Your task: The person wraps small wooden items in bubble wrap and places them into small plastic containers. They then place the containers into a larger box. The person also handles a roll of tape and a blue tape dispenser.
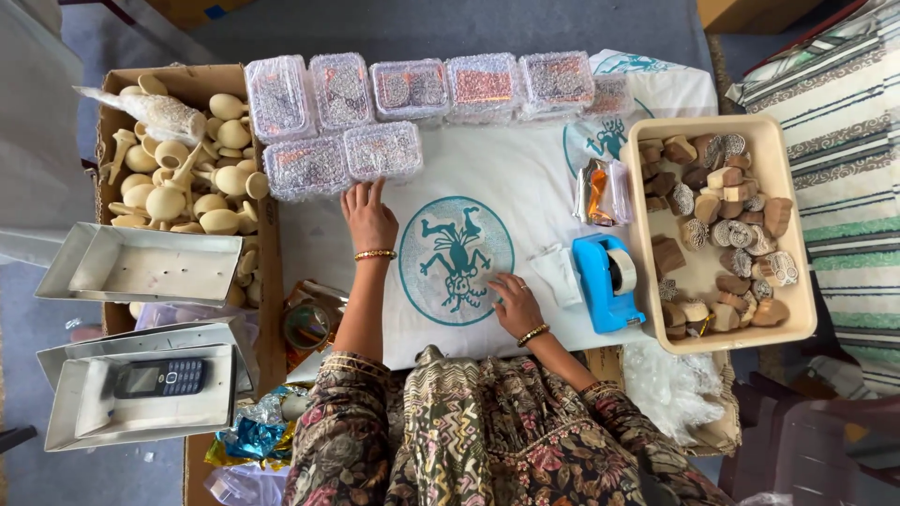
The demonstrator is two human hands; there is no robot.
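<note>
hidden: cloth (525,178) top edge under wrapped boxes (410,89) | cut off: chair (816,450) below-right of cloth, by frame edge | too small: carvings on blocks in tray (792,225) right of cloth

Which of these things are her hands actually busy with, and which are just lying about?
In hand:
- left hand flat on the white printed cloth
- right hand on the cloth's teal round print

Lying about:
- bubble-wrapped boxes
- blue tape dispenser
- tray of carved wooden blocks
- carton of pale wooden handles
- mobile phone in a metal tray
</note>
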